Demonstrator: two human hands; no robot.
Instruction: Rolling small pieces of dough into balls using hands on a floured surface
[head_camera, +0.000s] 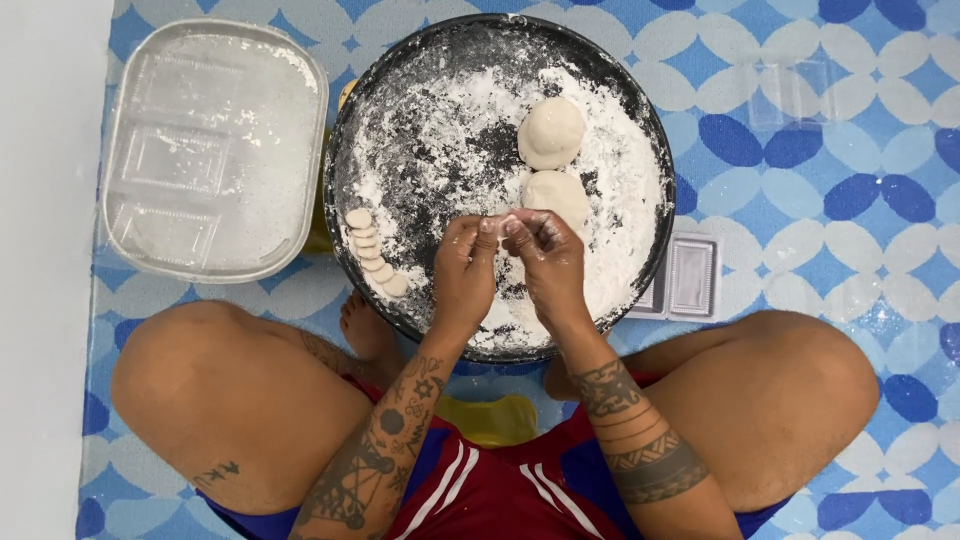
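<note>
A small piece of dough (503, 222) was pinched between the fingertips of the left hand (464, 272) and the right hand (548, 262), above the floured black tray (400, 110), just below two dough balls (550, 132).

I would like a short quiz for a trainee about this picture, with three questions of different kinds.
1. True or false: the left hand and right hand pinch a small piece of dough together.
2. Where do the small dough discs lie: A) in the clear plastic tray, B) along the left side of the black pan?
3. How many large dough balls are in the pan?

Key: 1 true; 2 B; 3 two.
</note>
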